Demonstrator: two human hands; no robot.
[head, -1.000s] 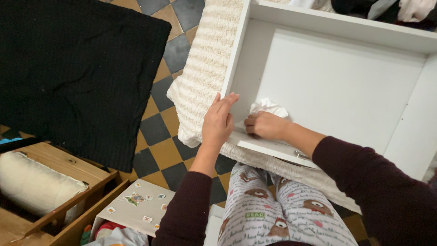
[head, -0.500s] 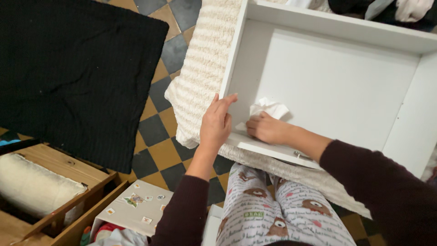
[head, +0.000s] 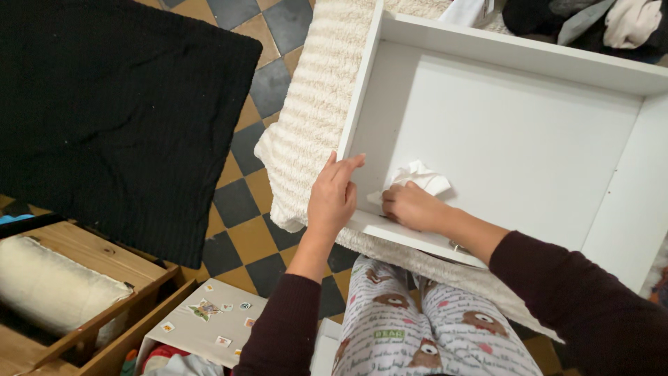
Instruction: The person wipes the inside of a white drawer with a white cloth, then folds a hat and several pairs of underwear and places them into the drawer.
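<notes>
A white drawer (head: 529, 139) is laid flat on a cream ribbed blanket (head: 313, 104) over a checkered tile floor (head: 243, 216), directly ahead of the seated person's knees. A crumpled white cloth (head: 421, 177) is pressed into the drawer's near-left inside corner, just beyond the near wall. The right hand (head: 410, 207) is nearer to it: it is reached over the near wall and bunched on the cloth, fingers curled down onto it, the cloth showing just past the knuckles. Whether the cloth is pinched or only pressed flat cannot be told. The left hand (head: 332, 196) is set on the drawer's left side wall at the near corner, fingers spread and laid flat along the edge, nothing held in it. The drawer's long axis is seen running left to right and slightly away. The rest of the drawer floor is bare white. A black cloth (head: 118, 104) is spread well off to the left.
</notes>
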